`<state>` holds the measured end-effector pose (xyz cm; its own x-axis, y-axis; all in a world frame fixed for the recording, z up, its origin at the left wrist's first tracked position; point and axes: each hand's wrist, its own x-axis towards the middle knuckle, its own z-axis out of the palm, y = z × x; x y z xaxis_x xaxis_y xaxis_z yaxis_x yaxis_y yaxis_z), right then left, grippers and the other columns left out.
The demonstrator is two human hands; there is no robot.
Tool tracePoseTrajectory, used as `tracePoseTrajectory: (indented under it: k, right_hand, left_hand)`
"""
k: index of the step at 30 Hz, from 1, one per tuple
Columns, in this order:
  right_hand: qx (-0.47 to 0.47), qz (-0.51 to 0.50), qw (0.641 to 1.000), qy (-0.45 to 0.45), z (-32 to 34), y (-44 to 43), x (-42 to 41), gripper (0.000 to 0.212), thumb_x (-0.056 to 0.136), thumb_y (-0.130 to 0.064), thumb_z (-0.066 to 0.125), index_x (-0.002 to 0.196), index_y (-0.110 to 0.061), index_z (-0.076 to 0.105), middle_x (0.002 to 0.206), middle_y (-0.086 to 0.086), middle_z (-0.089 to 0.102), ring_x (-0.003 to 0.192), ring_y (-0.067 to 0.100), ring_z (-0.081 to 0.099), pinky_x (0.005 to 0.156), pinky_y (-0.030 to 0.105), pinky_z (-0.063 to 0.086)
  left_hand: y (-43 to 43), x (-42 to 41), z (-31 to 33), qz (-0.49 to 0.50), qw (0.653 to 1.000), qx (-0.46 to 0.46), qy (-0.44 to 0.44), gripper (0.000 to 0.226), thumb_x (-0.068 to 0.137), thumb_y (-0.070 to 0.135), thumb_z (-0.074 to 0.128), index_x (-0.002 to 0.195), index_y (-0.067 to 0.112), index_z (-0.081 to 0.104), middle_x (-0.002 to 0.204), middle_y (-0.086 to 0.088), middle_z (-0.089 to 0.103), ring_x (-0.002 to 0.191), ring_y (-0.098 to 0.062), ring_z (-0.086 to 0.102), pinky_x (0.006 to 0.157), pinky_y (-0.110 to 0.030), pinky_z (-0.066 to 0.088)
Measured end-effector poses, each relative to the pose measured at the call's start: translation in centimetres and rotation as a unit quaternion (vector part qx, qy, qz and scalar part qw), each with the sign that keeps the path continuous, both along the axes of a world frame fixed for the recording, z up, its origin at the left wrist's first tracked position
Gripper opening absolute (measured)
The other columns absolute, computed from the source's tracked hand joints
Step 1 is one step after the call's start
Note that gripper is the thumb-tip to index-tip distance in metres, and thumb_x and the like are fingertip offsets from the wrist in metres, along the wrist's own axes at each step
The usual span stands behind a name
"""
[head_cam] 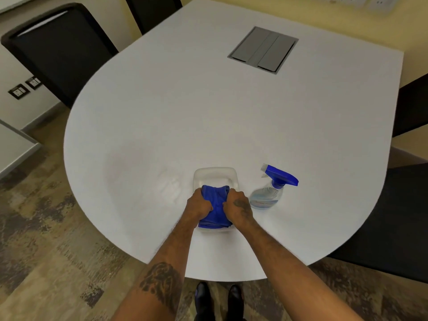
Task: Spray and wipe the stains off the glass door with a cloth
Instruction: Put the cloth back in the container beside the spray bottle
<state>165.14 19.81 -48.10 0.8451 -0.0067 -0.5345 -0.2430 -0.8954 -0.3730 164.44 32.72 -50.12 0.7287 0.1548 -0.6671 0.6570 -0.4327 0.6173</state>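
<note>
Left hand (201, 204): closed in a fist on the left side of the blue cloth (215, 206), fingers curled tight into the fabric, knuckles up.
Right hand (236, 203): closed in a fist on the right side of the same cloth, fingers curled in, dark mark on the back of the hand.
Hands together: very near each other, only a narrow strip of cloth between them.
Blue cloth: bunched and folded, held by both hands over the white tray (216, 174); lower edge hanging down to the near rim of the tray; cannot tell if touching the tray bottom.
White tray: shallow, rounded corners, standing on the white table (185, 117) close to the near edge; far half bare and visible.
Spray bottle (269, 189): just beside the tray on the right, apart from the right hand, not touched; clear body with a little pale liquid, blue trigger head (281, 176); seems upright, nozzle toward the left.
White table: rounded near end, grey cover plate (262, 49) set in the top at the far side.
Chairs: dark chair (58, 49) at the far left of the table, other dark seats at the right edge.
Floor: patterned brown carpet (46, 228), two black shoes (218, 300) under the table edge.
Glass door: not seen in this view.
</note>
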Motion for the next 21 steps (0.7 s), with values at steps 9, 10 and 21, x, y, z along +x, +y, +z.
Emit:
tracePoseTrajectory:
  k: [9,10,21]
  right_hand:
    - [-0.016,0.000,0.999,0.037,-1.5,0.4,-0.2,0.032,0.104,-0.018,0.047,0.131,-0.004,0.052,0.131,0.014,0.061,0.118,0.027,0.060,0.095,0.032,0.049]
    - [-0.010,-0.005,1.000,0.029,-1.2,0.3,-0.3,0.033,0.103,-0.020,0.049,0.133,-0.004,0.052,0.132,0.014,0.060,0.118,0.027,0.060,0.095,0.032,0.049]
    - [0.099,-0.132,0.954,-0.249,1.1,-7.3,-5.9,0.035,0.093,-0.045,0.063,0.072,-0.018,0.056,0.066,-0.004,0.059,0.056,0.005,0.051,0.055,0.020,0.040]
  left_hand:
    - [-0.7,0.0,-0.4,-0.064,0.997,0.045,0.020,0.071,0.082,0.011,0.073,0.143,0.009,0.038,0.136,-0.014,0.057,0.122,-0.032,0.056,0.101,-0.041,0.050]
    - [-0.8,-0.1,-0.1,-0.074,0.995,0.059,0.007,0.070,0.083,0.014,0.073,0.144,0.009,0.039,0.137,-0.014,0.057,0.122,-0.031,0.056,0.101,-0.040,0.050]
    - [0.4,-5.0,0.2,-0.261,0.885,0.334,-0.190,0.078,0.099,0.063,0.019,0.160,0.016,0.006,0.168,-0.009,-0.005,0.156,-0.025,-0.003,0.124,-0.049,0.009]
